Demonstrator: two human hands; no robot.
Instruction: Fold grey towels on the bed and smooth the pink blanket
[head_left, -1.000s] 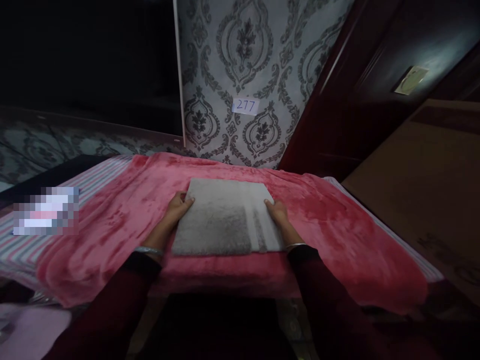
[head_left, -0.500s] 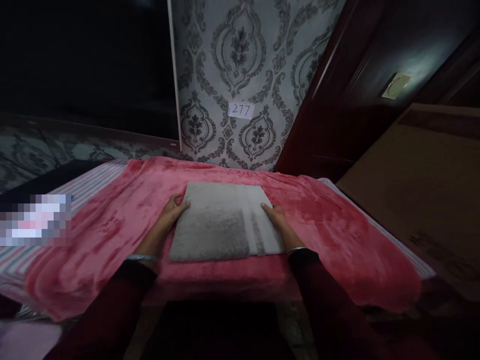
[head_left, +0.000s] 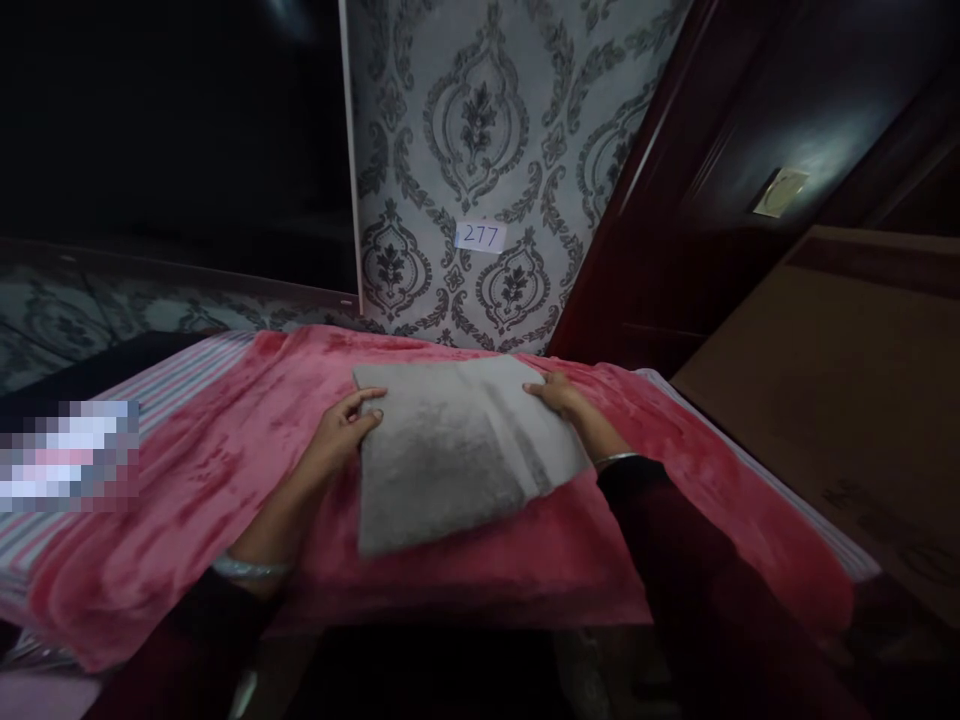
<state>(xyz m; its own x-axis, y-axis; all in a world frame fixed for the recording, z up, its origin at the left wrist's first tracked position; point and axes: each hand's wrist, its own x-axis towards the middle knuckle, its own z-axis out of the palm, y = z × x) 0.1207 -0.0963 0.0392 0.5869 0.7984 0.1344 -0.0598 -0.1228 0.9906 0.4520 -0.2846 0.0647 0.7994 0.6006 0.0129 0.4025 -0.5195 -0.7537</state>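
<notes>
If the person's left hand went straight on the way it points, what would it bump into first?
The grey cloth: the left hand already touches its left edge. Beyond that, perhaps the patterned wall, though depth is hard to judge.

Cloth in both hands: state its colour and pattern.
The cloth is grey, paler towards the right, with a darker stripe there; best seen in the head view.

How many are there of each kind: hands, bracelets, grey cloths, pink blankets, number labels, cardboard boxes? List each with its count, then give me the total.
Hands (left hand, right hand): 2
Bracelets (left bracelet, right bracelet): 2
Grey cloth: 1
Pink blanket: 1
Number label: 1
Cardboard box: 1
Total: 8
</notes>
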